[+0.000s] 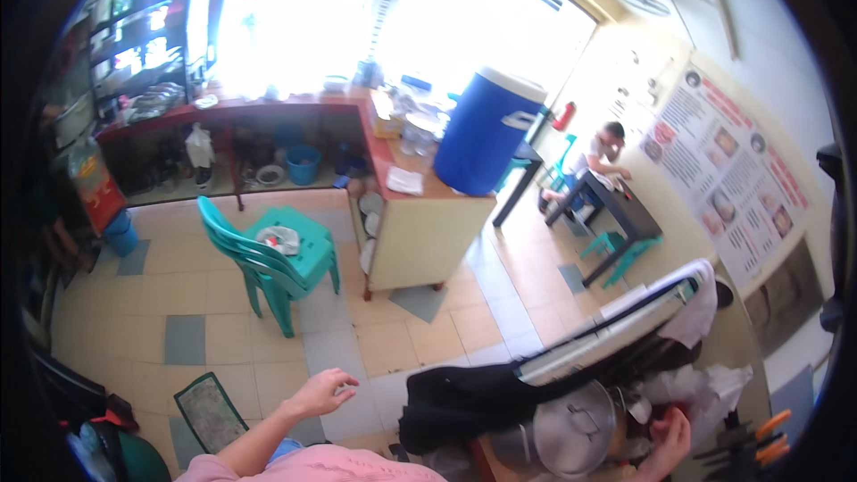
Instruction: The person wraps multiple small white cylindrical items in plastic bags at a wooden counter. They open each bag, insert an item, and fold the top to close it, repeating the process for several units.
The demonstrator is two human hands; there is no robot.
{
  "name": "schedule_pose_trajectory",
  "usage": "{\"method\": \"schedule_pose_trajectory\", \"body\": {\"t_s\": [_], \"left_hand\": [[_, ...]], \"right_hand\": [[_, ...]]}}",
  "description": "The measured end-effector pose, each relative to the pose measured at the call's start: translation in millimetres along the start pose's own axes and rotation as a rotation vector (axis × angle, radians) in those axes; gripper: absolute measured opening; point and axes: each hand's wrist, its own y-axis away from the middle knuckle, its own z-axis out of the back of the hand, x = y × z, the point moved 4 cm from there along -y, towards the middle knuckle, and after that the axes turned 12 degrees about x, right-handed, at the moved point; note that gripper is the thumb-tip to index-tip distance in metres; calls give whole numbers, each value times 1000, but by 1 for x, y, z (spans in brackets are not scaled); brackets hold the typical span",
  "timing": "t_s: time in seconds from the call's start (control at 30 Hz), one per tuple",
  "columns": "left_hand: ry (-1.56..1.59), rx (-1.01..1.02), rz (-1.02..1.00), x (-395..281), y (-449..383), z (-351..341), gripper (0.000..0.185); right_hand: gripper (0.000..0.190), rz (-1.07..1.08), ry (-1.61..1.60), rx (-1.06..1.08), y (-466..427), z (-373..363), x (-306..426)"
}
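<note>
My left hand (326, 392) hangs over the tiled floor, its fingers loosely bent and apart, with nothing in it. At the lower right, my right hand (670, 433) reaches over a cluttered counter, beside a red thing (663, 413) and crumpled clear plastic bags (696, 393); whether it grips anything cannot be told. Just left of that hand lies a large metal pot lid (574, 428) with a loop handle. A small white cup-like thing (639, 408) is between the lid and the bags. Black cloth (462, 402) hangs left of the lid.
Stacked green plastic chairs (288, 261) stand ahead, a bag on the seat. Beyond are a wooden counter (428, 234) with a blue drink cooler (492, 130) and a blue bucket (303, 165). A person (598, 150) sits at a dark table (629, 214). Another person's arm shows far left.
</note>
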Motion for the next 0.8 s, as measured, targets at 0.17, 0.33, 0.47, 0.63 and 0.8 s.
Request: {"method": "schedule_pose_trajectory", "body": {"t_s": [0.17, 0.33, 0.47, 0.63, 0.8], "left_hand": [[-93, 7, -61, 57, 63, 54, 26], [154, -118, 135, 132, 143, 131, 24], [809, -173, -10, 146, 161, 180, 42], [1741, -413, -297, 139, 158, 235, 53], [1568, -681, -322, 190, 156, 312, 42]], "right_hand": [[22, 171, 246, -232, 106, -106, 89], [11, 403, -121, 361, 189, -307, 119], [13, 600, 141, 895, 328, -487, 132], [41, 1210, 138, 1180, 508, -602, 158], [55, 1152, 185, 1482, 556, -692, 145]]}}
